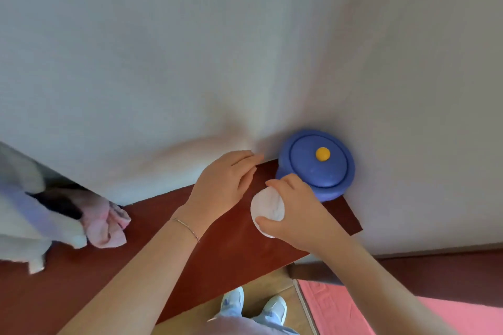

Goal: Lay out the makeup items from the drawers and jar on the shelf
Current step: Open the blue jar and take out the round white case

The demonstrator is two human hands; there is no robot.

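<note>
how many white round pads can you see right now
1. The white round pad is pinched in the right hand just above the shelf, beside the lidded blue jar. More may be hidden inside the jar.

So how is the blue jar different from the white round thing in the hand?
The blue jar is big and thick, with a yellow knob on its lid; the white round pad is smaller, flat and plain. The jar stands on the red-brown shelf in the wall corner, untouched; the pad is pinched by the right hand. Both are round.
</note>
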